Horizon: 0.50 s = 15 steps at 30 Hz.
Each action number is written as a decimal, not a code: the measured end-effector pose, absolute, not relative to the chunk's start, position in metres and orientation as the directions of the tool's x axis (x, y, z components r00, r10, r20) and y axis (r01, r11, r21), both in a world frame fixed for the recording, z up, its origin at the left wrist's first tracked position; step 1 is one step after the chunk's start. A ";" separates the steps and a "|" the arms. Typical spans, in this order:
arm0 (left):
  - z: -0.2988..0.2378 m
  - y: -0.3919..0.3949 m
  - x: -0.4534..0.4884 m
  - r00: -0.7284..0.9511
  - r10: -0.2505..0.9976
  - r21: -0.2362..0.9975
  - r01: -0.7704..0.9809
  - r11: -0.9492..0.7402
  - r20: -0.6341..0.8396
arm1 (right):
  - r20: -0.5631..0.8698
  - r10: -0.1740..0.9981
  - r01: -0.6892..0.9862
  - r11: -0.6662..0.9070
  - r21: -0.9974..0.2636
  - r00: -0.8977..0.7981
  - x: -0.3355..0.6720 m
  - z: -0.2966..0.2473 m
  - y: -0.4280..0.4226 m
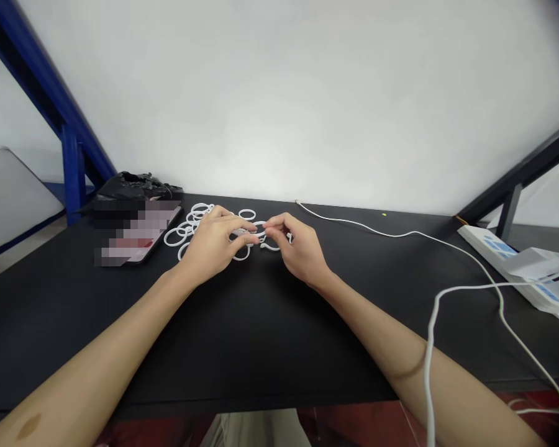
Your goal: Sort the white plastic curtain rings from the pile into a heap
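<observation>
Between my two hands, a thin white plastic ring (260, 234) is held just above the black table. My right hand (302, 249) pinches its right side between thumb and fingertips. On the other side, the thumb and forefinger of my left hand (213, 247) close on the ring, partly hiding it. Several more white rings (172, 230) lie loosely piled beside and behind my left hand, some overlapping. A single ring (246, 211) rests just beyond my fingers. Another open, curved white piece (271, 248) lies under my right fingertips.
A phone-like flat object (161, 223), partly blurred out, lies left on the black table (242, 335), with a black plastic bag (130, 186) behind it. A white cable (345, 220) runs across the right side, looping over my right forearm. A white box (498, 251) stands far right.
</observation>
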State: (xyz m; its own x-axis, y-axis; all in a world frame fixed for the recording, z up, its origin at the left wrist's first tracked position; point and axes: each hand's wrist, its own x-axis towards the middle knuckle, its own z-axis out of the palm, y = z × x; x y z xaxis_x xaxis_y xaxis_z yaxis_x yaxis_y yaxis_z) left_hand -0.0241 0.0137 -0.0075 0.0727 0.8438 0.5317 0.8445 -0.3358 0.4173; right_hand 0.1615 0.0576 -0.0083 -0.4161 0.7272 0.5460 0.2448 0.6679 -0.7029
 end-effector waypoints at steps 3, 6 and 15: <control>-0.008 0.014 -0.024 0.080 0.849 0.409 0.850 -0.331 0.522 | 0.525 0.745 0.249 0.646 -0.721 -0.413 0.161 -0.010 0.057; -0.008 0.015 -0.024 0.086 0.852 0.407 0.851 -0.333 0.517 | 0.515 0.750 0.279 0.644 -0.713 -0.416 0.162 -0.008 0.058; -0.009 0.016 -0.028 0.066 0.837 0.339 0.894 -0.291 0.543 | 0.478 0.766 0.310 0.622 -0.719 -0.430 0.162 -0.015 0.059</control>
State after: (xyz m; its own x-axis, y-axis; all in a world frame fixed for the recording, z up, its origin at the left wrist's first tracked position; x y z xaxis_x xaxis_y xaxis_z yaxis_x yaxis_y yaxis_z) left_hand -0.0284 0.0161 -0.0086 0.0662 0.8369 0.5434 0.8944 -0.2912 0.3394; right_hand 0.1620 0.0594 -0.0151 -0.4301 0.7660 0.4778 0.3098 0.6223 -0.7188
